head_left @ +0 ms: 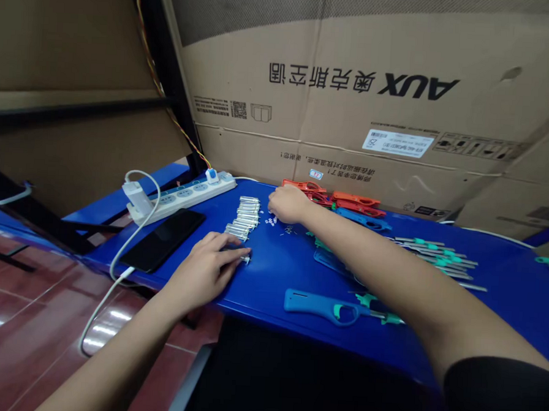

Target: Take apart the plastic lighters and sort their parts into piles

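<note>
My left hand rests near the table's front edge, fingers curled over a small clear tube with a metallic look; only its end shows past the fingertips. Above it lies a row of several similar clear tubes. My right hand reaches to the back, its fingers pinched together at the tabletop; whatever is in them is hidden. Tiny white pieces lie just below it, with thin small pins beside them. Under my right forearm is a blue lighter casing with a green trigger.
Red lighter casings and a blue casing lie at the back. Metal rods with green parts are on the right. A phone, a power strip and a white cable sit left. Cardboard stands behind the blue table.
</note>
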### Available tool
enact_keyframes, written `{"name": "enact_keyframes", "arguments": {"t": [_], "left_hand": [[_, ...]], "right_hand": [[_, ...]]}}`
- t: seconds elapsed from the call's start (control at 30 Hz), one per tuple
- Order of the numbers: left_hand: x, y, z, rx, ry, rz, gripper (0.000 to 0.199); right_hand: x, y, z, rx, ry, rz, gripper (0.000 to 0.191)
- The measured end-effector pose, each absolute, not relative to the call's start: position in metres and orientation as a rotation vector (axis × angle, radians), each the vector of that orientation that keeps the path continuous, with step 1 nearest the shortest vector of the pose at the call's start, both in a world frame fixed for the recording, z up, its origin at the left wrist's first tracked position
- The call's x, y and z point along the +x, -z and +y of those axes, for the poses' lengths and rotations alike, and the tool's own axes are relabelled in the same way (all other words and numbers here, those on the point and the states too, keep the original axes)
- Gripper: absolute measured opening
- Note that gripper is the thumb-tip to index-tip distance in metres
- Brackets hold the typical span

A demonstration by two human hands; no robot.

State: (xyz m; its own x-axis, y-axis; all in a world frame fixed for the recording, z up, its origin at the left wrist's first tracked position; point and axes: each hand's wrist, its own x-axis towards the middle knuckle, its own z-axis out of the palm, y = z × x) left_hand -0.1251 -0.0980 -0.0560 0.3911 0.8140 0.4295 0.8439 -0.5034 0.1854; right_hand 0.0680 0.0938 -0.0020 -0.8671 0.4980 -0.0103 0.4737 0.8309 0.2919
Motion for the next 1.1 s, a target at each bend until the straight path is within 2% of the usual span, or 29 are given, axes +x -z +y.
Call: {"name": "enact_keyframes", "arguments": {"t": [0.27, 0.8, 1.0, 1.1], "left_hand": [[-0.126, 0.056, -0.101, -2.513, 0.786, -1.526, 0.031], [-0.132, 0.059, -0.088, -2.437, 0.663, -1.604, 0.035], [-0.129, 0.058, -0.076, -2.397, 0.685, -1.587, 0.033], [-0.131, 0.058, -0.069, -2.384, 0.665, -1.604, 0.031]], "right_hand": [[0.058, 0.013, 0.099, 0.639, -0.337, 2.966, 0.040], [0.096, 0.016, 0.097, 0.510, -0.198, 3.031, 0.039], [0.094, 0.015, 0.094, 0.449, -0.131, 3.066, 0.049], [0.093, 0.015, 0.091, 0.427, -0.115, 3.047, 0.046]]}}
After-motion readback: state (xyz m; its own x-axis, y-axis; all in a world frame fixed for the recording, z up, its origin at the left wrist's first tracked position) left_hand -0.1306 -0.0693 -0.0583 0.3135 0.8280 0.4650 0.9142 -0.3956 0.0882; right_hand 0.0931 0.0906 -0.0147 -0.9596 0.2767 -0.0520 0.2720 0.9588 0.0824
